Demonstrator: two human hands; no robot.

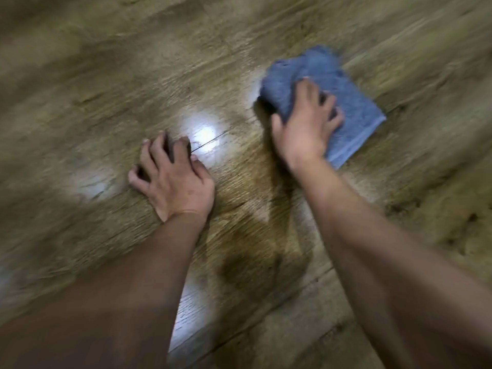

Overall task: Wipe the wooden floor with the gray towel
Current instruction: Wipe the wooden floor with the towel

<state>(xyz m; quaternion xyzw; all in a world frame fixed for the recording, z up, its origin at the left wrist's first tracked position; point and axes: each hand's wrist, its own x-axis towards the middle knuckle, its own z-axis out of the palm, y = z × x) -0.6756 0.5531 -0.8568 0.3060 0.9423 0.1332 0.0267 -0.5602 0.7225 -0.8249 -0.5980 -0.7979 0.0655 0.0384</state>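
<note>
A blurred wooden floor (266, 62) fills the view. The right hand (306, 129) grips the folded gray towel (354, 102) lying on it; the left hand (173, 179) braces on the boards nearby, fingers bent, holding nothing.

Wooden floor (106, 75) blurred; towel (346, 102) edges smeared.

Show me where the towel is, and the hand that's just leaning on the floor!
gray towel (354, 102), head view: bare cloth beyond the fingers of the right hand (306, 129) pressing it.
left hand (175, 179), head view: back of the hand.
</note>
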